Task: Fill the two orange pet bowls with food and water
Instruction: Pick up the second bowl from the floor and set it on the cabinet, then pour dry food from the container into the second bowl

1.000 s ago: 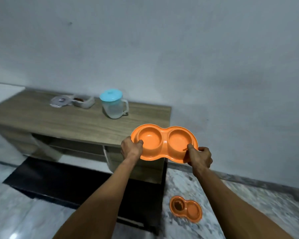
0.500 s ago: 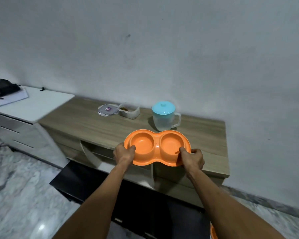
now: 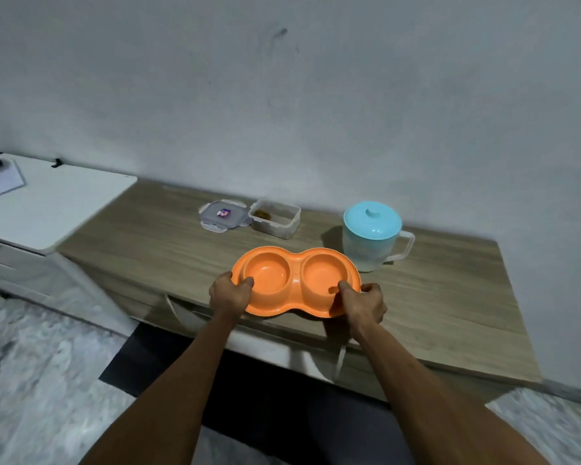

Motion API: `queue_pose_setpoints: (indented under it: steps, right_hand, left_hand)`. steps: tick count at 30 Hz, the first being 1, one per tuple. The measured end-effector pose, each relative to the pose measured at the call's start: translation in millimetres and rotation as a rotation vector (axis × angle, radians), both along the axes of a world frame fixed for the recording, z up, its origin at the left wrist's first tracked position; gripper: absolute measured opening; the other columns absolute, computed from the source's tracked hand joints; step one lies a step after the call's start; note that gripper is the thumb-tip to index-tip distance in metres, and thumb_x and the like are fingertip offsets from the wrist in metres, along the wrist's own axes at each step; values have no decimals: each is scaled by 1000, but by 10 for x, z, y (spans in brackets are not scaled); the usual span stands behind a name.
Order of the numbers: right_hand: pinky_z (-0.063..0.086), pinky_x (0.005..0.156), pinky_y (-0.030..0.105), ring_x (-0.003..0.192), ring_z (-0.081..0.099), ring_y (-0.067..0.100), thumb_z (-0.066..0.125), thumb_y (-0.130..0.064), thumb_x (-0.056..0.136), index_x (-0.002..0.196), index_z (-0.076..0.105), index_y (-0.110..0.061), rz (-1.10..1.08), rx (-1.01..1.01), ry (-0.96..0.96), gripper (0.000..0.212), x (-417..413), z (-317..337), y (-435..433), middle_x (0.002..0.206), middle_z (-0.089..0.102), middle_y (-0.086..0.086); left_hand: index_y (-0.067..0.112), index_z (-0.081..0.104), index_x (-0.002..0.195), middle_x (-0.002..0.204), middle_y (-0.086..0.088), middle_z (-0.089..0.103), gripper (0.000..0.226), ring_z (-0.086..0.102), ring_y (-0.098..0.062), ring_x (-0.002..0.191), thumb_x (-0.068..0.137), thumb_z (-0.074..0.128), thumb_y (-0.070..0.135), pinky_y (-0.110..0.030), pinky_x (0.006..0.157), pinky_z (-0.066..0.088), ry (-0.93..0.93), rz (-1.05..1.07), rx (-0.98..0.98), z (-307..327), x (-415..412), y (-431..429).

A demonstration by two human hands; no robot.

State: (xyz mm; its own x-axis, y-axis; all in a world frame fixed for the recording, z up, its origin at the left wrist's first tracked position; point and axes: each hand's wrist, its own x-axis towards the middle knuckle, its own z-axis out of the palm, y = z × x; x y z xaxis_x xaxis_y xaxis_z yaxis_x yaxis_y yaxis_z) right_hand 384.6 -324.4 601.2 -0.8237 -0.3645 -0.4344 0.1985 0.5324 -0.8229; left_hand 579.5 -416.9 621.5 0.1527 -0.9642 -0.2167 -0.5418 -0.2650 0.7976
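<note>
My left hand (image 3: 230,293) grips the left end of the orange double pet bowl (image 3: 296,281), thumb curled over its rim; my right hand (image 3: 363,302) grips the right end likewise, above the wooden counter's (image 3: 450,297) front edge.

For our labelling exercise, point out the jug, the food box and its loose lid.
jug (image 3: 366,253): head view, on its clear body.
food box (image 3: 274,228): head view, on its front wall.
lid (image 3: 223,215): head view, on its flat top.

Bare left hand (image 3: 230,294), bare right hand (image 3: 364,305), forearms (image 3: 188,380) (likewise bare)
</note>
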Motion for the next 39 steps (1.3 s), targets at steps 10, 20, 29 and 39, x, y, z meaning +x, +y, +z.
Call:
queue_pose_setpoints:
  steps: [10, 20, 29, 39]
  right_hand:
    - [50, 97, 48, 114, 57, 38, 76, -40, 78, 118, 58, -9, -163, 87, 26, 53, 484, -252, -759, 121, 61, 18]
    - [48, 97, 44, 115, 57, 38, 74, -39, 80, 123, 58, -8, -232, 152, 72, 56, 644, -387, -985, 124, 62, 20]
    - [54, 93, 49, 110, 60, 37, 73, -39, 82, 119, 62, -6, -203, 212, 124, 50, 621, -452, -1048, 119, 64, 19]
    - [48, 97, 49, 110, 58, 34, 54, -48, 86, 112, 66, -11, -24, 201, 503, 46, 472, -152, -1555, 119, 61, 15]
  left_hand:
    - [17, 66, 115, 107, -11, 71, 54, 67, -34, 92, 72, 69, 51, -45, 82, 58, -115, -239, 120, -383, 388, -1198]
    - [16, 71, 98, 99, -10, 73, 45, 65, -33, 93, 76, 66, 55, -38, 79, 52, -269, -423, 115, -661, 473, -1586]
    - [9, 71, 100, 102, -16, 72, 56, 65, -36, 94, 78, 65, 60, -41, 82, 53, -334, -503, 46, -744, 452, -1705]
    - [28, 39, 140, 141, -1, 47, 113, 44, -27, 131, 48, 54, 91, -48, 101, 45, -345, -795, -149, -842, 658, -1657]
